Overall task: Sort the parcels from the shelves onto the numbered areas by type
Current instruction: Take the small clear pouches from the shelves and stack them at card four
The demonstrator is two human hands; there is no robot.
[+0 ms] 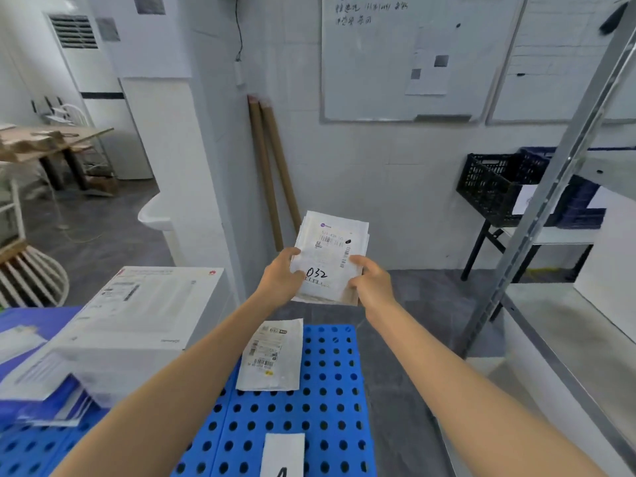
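A stack of flat white parcels (332,246) is held in the air above the far end of a blue perforated pallet (309,407). The top label carries barcodes and a handwritten "032". My left hand (282,277) grips the stack's lower left edge with the thumb on top. My right hand (370,280) grips its lower right edge. One flat white parcel (270,356) with a shipping label lies on the pallet below. A white number card (284,456) sits at the pallet's near edge; its figure is cut off by the frame.
A large white carton (113,332) stands on the left, over blue and white envelopes (65,404). A grey metal shelf rack (550,215) rises on the right, with a black crate (495,180) on a table behind it. Two cardboard tubes (272,173) lean against the wall.
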